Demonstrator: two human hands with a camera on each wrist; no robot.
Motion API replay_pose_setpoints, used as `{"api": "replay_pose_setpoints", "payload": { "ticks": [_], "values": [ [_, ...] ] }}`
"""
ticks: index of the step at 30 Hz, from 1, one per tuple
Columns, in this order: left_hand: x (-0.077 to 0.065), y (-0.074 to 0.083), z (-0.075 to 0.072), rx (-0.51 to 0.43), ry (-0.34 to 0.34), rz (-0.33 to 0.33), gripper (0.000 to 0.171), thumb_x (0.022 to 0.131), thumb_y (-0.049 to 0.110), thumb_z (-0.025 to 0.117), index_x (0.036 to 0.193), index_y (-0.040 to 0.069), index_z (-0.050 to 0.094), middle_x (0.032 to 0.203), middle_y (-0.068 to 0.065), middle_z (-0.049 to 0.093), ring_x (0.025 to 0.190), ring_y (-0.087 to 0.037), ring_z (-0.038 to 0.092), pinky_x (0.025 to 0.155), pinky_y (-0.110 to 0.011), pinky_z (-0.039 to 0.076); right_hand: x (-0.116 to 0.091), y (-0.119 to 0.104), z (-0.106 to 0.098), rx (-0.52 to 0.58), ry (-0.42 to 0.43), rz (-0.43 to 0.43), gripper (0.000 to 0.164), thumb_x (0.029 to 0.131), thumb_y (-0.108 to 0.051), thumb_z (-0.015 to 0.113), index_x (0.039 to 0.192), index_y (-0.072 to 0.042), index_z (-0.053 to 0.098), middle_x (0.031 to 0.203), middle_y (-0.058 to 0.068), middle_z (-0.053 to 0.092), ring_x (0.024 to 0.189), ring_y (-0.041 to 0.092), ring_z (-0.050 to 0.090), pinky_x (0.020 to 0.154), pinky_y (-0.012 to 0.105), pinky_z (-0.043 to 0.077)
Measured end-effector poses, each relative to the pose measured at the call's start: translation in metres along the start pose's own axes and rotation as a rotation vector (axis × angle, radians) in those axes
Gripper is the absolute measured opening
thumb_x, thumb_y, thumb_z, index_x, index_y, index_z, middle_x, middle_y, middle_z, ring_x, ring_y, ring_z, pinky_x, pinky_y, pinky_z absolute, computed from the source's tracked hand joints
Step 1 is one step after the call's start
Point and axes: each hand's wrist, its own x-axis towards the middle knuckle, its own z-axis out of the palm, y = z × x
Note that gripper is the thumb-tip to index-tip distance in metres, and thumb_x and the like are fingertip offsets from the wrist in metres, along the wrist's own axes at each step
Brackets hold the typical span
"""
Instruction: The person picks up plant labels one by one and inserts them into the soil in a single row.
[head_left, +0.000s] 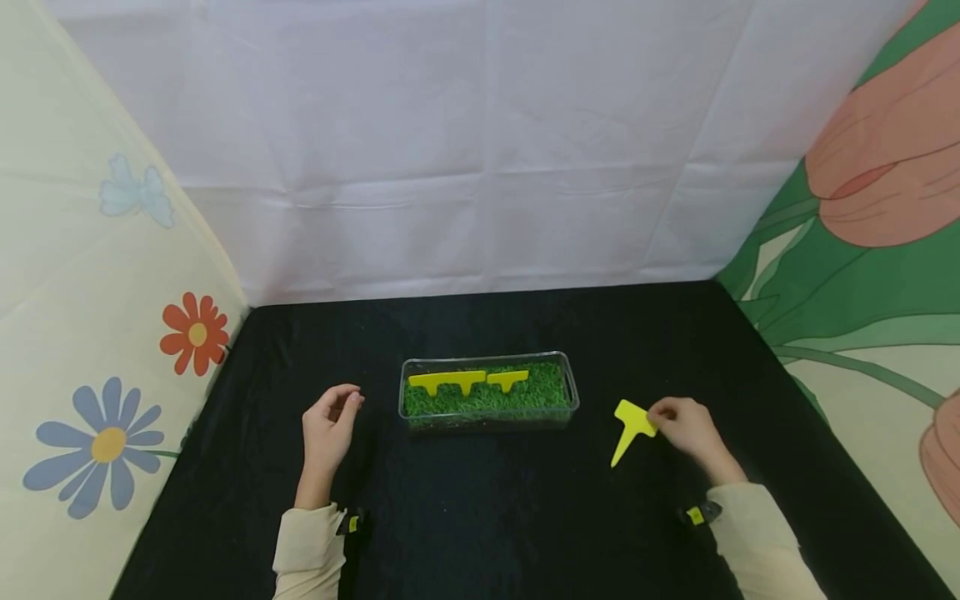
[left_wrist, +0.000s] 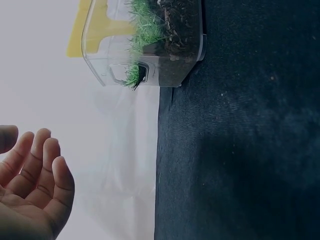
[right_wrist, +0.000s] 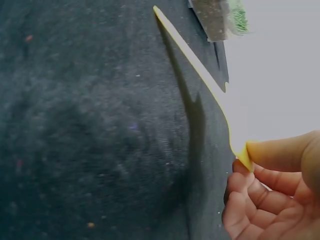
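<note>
My right hand (head_left: 686, 427) pinches a yellow T-shaped plant label (head_left: 633, 423) by one end of its head, between thumb and fingertips. In the right wrist view the label (right_wrist: 200, 67) slants over the black cloth, its pointed stem away from the hand. My left hand (head_left: 328, 433) hovers left of the clear box, holding nothing; its fingers (left_wrist: 42, 175) are loosely bent. Inside the clear plastic box (head_left: 491, 421) are green grass and dark soil. Several yellow labels (head_left: 447, 379) stand in a row in the grass, from the left end to right of the middle.
Black cloth (head_left: 480, 517) covers the table. A white sheet (head_left: 480, 150) hangs behind it. Flower-printed cloths stand at the left (head_left: 112, 333) and right (head_left: 862, 275) sides. Each wrist wears a small dark camera band.
</note>
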Motion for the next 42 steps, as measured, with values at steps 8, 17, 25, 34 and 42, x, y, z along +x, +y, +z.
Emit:
{"api": "replay_pose_setpoints", "payload": {
  "ticks": [8, 17, 25, 34, 42],
  "values": [
    [-0.001, -0.001, 0.001, 0.009, 0.008, 0.002, 0.009, 0.087, 0.0, 0.057, 0.09, -0.006, 0.063, 0.079, -0.016, 0.064, 0.067, 0.0, 0.054, 0.056, -0.013, 0.043, 0.001, -0.007, -0.005, 0.018, 0.02, -0.023, 0.014, 0.087, -0.004, 0.054, 0.087, 0.006, 0.063, 0.074, 0.008, 0.059, 0.06, 0.018, 0.046, 0.053, 0.031, 0.04],
    [-0.001, -0.001, 0.001, 0.012, 0.006, 0.007, 0.01, 0.087, 0.0, 0.057, 0.091, -0.008, 0.063, 0.079, -0.017, 0.065, 0.067, -0.01, 0.057, 0.056, -0.013, 0.043, -0.001, -0.019, -0.012, 0.016, 0.049, -0.062, 0.013, 0.089, -0.003, 0.053, 0.088, 0.006, 0.063, 0.074, 0.008, 0.059, 0.059, 0.018, 0.046, 0.052, 0.031, 0.04],
    [-0.002, 0.0, 0.001, 0.015, 0.0, -0.004, 0.01, 0.088, 0.0, 0.057, 0.091, -0.008, 0.063, 0.08, -0.017, 0.065, 0.067, -0.007, 0.056, 0.057, -0.013, 0.043, 0.0, -0.03, -0.019, -0.002, 0.109, -0.111, 0.011, 0.088, -0.003, 0.055, 0.087, 0.004, 0.063, 0.071, 0.007, 0.059, 0.055, 0.016, 0.045, 0.049, 0.029, 0.039],
    [-0.002, -0.002, 0.0, 0.001, 0.0, -0.002, 0.011, 0.088, 0.002, 0.057, 0.09, -0.007, 0.063, 0.078, -0.017, 0.064, 0.066, -0.004, 0.055, 0.056, -0.014, 0.043, 0.001, -0.042, -0.023, -0.035, 0.215, -0.176, 0.007, 0.086, -0.002, 0.058, 0.085, 0.002, 0.064, 0.072, 0.008, 0.061, 0.058, 0.016, 0.048, 0.051, 0.03, 0.04],
    [-0.002, -0.001, 0.0, -0.009, -0.002, -0.013, 0.011, 0.087, 0.0, 0.057, 0.091, -0.009, 0.062, 0.079, -0.016, 0.064, 0.067, -0.001, 0.054, 0.056, -0.013, 0.043, 0.001, -0.055, -0.024, -0.065, 0.339, -0.287, 0.004, 0.084, -0.002, 0.062, 0.082, 0.001, 0.064, 0.071, 0.006, 0.062, 0.057, 0.013, 0.047, 0.051, 0.028, 0.04]
  ]
}}
